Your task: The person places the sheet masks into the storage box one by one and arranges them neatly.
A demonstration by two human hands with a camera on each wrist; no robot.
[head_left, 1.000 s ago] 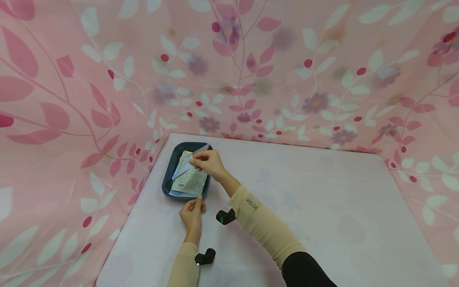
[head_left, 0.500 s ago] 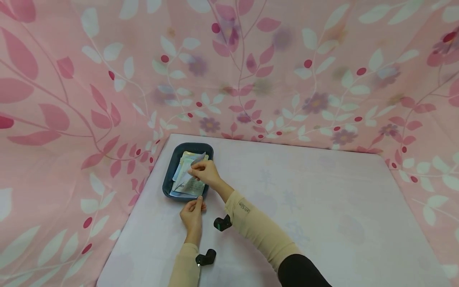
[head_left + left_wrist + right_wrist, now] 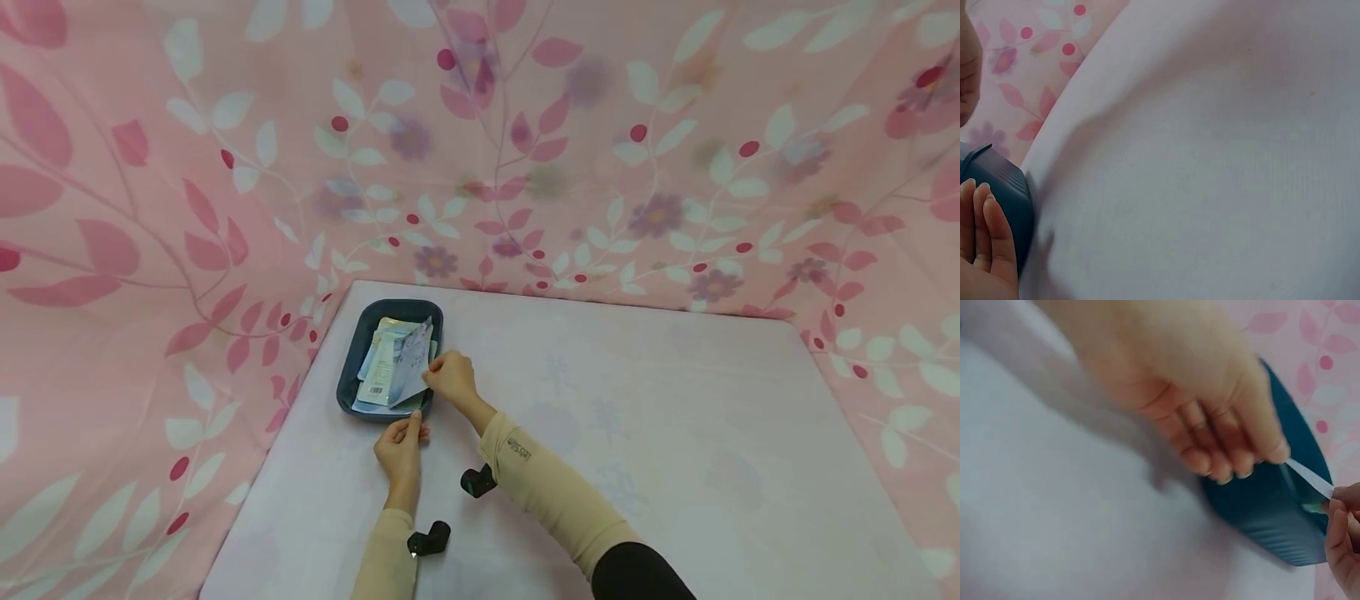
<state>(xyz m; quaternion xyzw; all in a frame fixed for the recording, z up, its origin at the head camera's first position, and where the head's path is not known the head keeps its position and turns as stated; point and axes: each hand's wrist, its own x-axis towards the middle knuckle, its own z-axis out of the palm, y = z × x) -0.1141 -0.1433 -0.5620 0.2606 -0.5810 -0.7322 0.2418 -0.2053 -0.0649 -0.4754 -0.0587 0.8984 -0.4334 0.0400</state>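
Observation:
A dark blue tray (image 3: 350,371) sits at the table's far left and holds several flat packets (image 3: 381,371). My right hand (image 3: 431,375) is at the tray's right rim and pinches the edge of a pale blue-white packet (image 3: 414,360), which stands tilted over the others. In the right wrist view the right hand (image 3: 1254,465) pinches the packet's thin edge (image 3: 1310,477) above the tray (image 3: 1266,512). My left hand (image 3: 414,419) rests its straight fingers (image 3: 985,231) against the near wall of the tray (image 3: 1000,181).
The table (image 3: 637,433) is covered in a pale lilac cloth. Pink floral curtains (image 3: 150,250) close it in at the back and on both sides. Black wrist cameras (image 3: 477,481) hang under both forearms.
My right hand has drawn back from over the tray's middle to its right rim, taking the pinched packet along and tipping it more upright. The left hand has stayed at the tray's near edge.

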